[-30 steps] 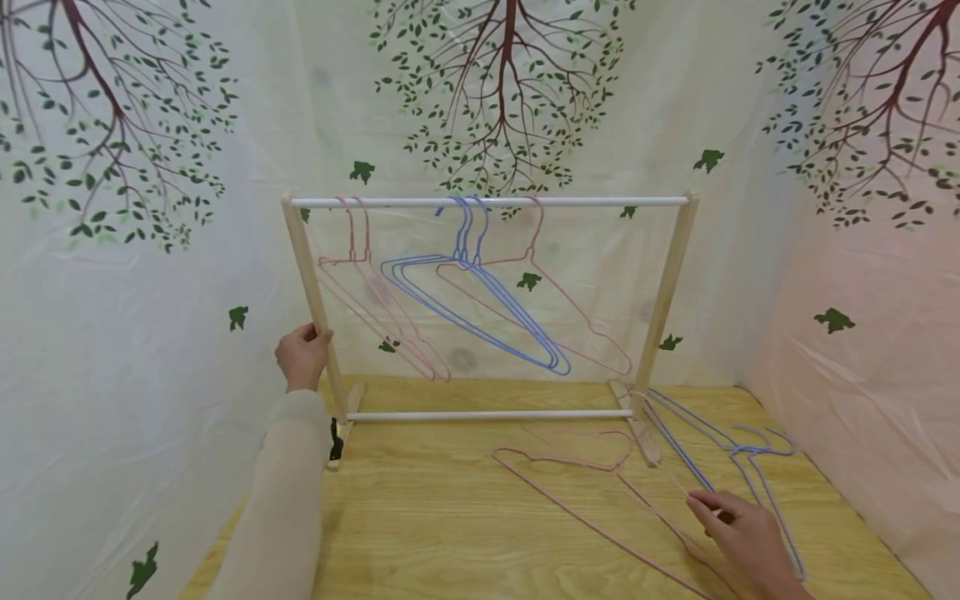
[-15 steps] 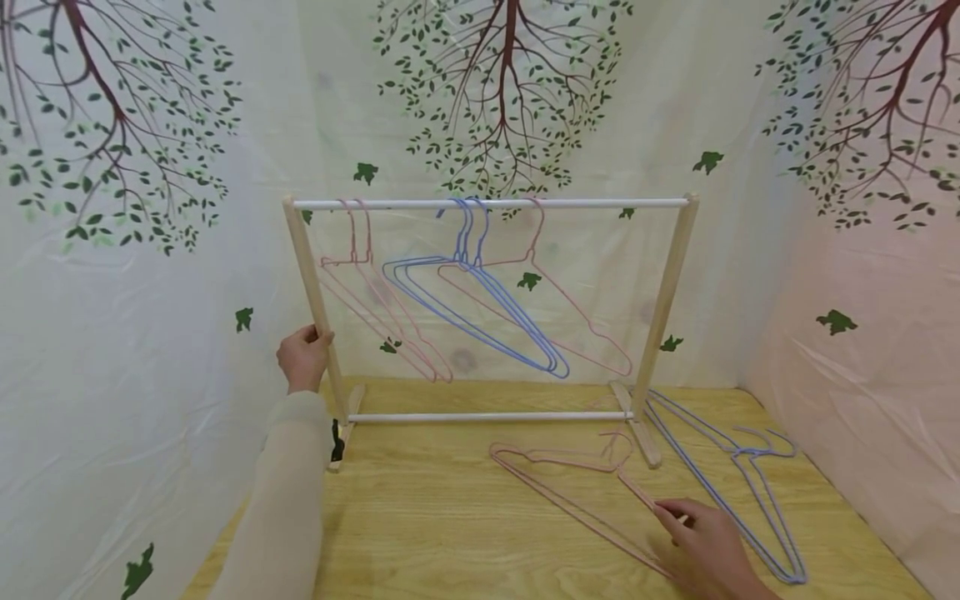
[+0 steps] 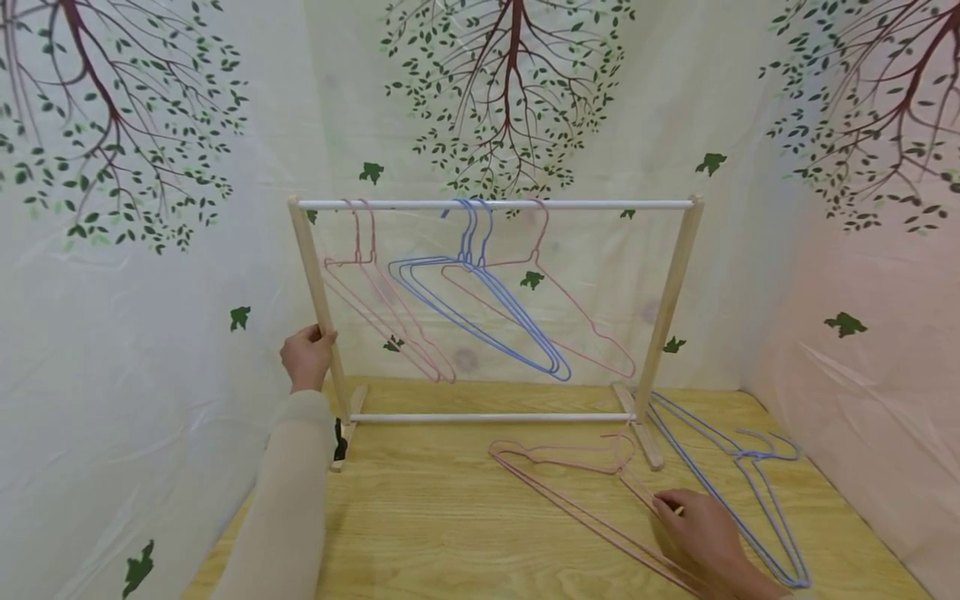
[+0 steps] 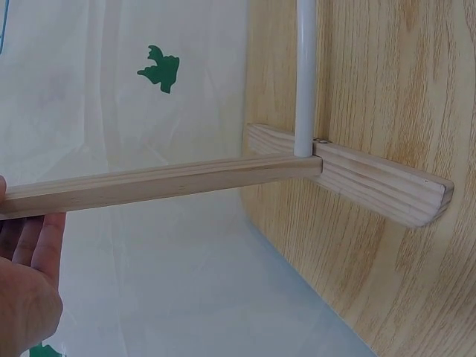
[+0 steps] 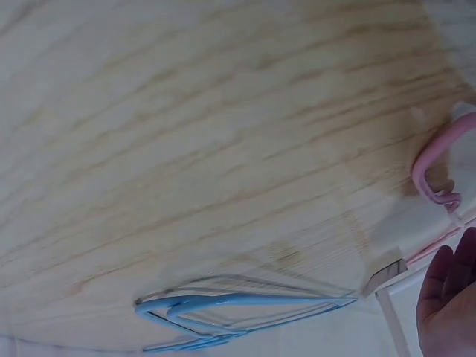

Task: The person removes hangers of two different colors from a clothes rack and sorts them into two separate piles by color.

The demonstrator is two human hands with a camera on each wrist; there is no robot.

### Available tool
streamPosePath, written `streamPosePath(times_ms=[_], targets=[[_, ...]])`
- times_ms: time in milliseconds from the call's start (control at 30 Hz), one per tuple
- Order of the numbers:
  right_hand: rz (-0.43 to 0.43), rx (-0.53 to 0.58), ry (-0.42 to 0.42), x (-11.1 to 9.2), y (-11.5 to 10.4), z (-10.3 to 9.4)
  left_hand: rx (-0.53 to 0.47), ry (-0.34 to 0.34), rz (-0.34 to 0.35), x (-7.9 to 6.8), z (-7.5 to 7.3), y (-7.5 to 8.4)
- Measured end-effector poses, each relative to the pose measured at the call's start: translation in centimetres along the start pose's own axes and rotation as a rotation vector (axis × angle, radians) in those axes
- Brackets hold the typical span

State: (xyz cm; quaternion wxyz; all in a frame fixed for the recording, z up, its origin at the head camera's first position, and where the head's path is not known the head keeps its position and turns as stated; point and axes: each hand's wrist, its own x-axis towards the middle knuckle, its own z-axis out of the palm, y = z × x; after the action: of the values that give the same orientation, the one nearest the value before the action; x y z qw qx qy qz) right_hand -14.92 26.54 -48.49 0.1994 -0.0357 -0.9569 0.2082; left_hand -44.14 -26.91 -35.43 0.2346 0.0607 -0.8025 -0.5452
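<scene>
My left hand [image 3: 306, 358] grips the left wooden post of a clothes rack [image 3: 306, 258]. In the left wrist view, the fingers [image 4: 46, 242] wrap the post [image 4: 149, 187] from below. On the table in front of the rack lie two pink wire hangers [image 3: 558, 500], nearly overlapping, hooks toward the rack. My right hand [image 3: 705, 533] pinches their right arm with thumb and fingers; the fingertips partly hide the wire. In the right wrist view, that hand [image 5: 454, 297] shows at the right edge beside a pink hanger end [image 5: 428, 167].
Blue hangers [image 3: 750, 483] lie on the table by the rack's right foot [image 3: 647, 446]. From the top bar [image 3: 600, 203] hang blue hangers [image 3: 480, 317] and several pink ones. A black clip-like item [image 3: 340, 442] is at the left foot. Printed cloth walls surround the table.
My right hand has moved left, bringing one pink hanger over the other pink hanger on the table. It stays there over the last half second. The left hand keeps its grip on the post.
</scene>
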Motion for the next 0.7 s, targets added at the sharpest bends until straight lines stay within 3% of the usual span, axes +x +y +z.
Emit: streamPosePath(times_ms=[500,700], targets=[[-0.034,0.013,0.1,1.0,0.0,-0.6,0.009,0.009,0.025,0.3,0.0,-0.3],[-0.07,0.015,0.206,2.3,-0.5,-1.4,0.0,-0.003,0.011,0.0,0.0,-0.1]])
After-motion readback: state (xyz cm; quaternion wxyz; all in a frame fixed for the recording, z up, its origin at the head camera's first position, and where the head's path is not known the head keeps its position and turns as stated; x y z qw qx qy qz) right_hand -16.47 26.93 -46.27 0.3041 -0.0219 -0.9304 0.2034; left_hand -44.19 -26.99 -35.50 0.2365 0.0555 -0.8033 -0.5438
